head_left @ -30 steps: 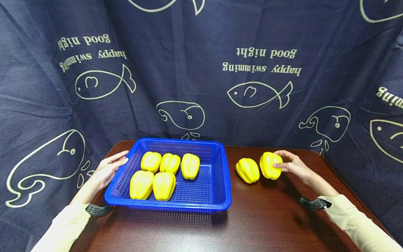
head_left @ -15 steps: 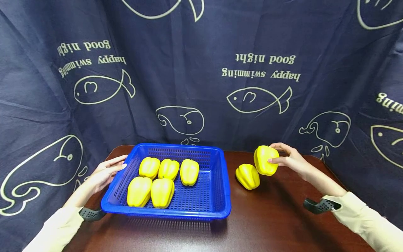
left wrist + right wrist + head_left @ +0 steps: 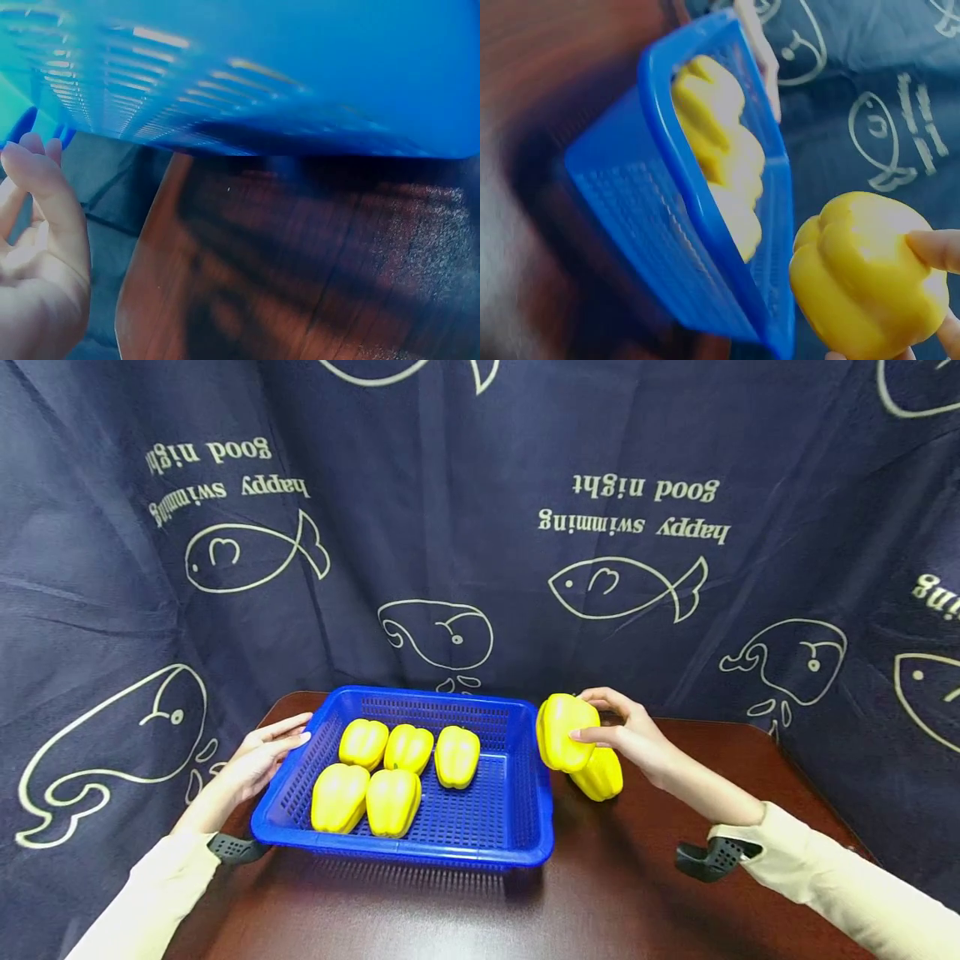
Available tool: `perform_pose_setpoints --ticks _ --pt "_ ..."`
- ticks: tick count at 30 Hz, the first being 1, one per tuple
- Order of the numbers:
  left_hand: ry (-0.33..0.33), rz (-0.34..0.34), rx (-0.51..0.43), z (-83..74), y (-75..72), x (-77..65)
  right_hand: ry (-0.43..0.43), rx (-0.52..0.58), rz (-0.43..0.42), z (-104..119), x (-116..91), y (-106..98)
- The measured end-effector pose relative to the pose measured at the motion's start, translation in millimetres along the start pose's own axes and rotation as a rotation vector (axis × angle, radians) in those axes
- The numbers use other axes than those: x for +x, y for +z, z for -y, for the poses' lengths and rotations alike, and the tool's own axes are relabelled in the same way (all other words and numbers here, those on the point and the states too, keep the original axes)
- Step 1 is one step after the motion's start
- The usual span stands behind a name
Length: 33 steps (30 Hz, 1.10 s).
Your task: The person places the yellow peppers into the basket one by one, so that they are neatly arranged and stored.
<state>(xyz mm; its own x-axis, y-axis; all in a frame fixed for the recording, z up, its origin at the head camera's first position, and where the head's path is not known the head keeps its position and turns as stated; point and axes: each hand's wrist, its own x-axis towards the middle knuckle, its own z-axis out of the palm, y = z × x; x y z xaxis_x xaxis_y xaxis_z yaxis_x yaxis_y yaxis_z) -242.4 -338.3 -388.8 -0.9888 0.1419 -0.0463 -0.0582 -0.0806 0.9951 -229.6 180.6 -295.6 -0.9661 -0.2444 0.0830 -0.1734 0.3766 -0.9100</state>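
My right hand [image 3: 633, 739] grips a yellow bell pepper [image 3: 564, 732] between thumb and fingers, above the table at the right rim of the blue basket [image 3: 542, 835]. In the right wrist view the pepper [image 3: 866, 277] hangs beside the basket, partly hiding its holding fingers. Behind and below it, a second yellow bell pepper [image 3: 602, 777] lies on the table, partly covered. My left hand [image 3: 255, 768] holds the basket's left rim, its fingertips at the edge in the left wrist view. Several yellow bell peppers [image 3: 393, 802] lie inside, mostly toward the basket's left.
Everything stands on a dark brown wooden table [image 3: 615, 893]. A dark blue curtain [image 3: 510, 635] with fish and whale drawings hangs close behind and at both sides. Each wrist wears a dark strap-like device [image 3: 712, 860].
My right hand has raised its bell pepper from the right side of the table and carried it left, past the lying one, to the basket's right rim. The left hand stays at the basket.
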Motion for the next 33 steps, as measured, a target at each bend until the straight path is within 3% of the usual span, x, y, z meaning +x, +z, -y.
perform_pose_setpoints --ticks 4,10,17,25,33 --pt "0.007 -0.009 -0.002 -3.3 -0.9 3.1 -0.037 -0.034 0.001 10 8 20" --pt "-0.001 -0.008 -0.010 -7.0 -1.3 6.1 -0.050 0.016 0.031 21 15 48" --pt "0.006 -0.023 -0.060 -5.0 0.3 4.9 0.036 -0.012 0.053 25 19 74" --pt "0.005 -0.034 -0.048 -3.1 2.3 4.0 0.031 -0.045 0.089 19 20 96" --pt "-0.015 -0.029 -0.042 -1.4 3.3 -0.8 0.126 0.023 0.126 12 18 118"
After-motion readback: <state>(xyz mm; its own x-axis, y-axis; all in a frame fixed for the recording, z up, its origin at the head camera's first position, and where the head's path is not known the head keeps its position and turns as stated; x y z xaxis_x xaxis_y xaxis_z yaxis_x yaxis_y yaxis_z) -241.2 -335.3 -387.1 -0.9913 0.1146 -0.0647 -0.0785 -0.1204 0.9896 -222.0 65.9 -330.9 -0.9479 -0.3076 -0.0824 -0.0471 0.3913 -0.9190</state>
